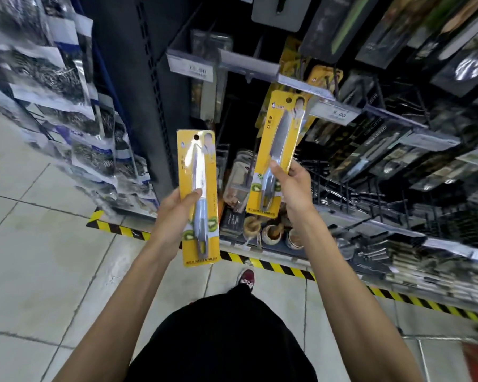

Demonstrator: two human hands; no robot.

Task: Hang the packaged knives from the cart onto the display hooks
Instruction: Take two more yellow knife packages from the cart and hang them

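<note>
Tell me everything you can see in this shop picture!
left packaged knife: one, yellow, held upright
right packaged knife: one, yellow, tilted by hooks
hung knife packs: few, yellow, hooks behind
price tags: several, white, hook ends
dark packs: many, black, right hooks
scourer bags: many, silvery, left rack
bowls: three, brown, bottom shelf
hazard tape: one, yellow-black, floor edge
shoe: one, red, floor
left grip: one, bare, gripping left knife
right grip: one, bare, gripping right knife

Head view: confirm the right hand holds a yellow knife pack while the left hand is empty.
Not quite. In the head view the left hand is not empty: it grips a second yellow knife pack. The right hand does hold a yellow knife pack.
</note>
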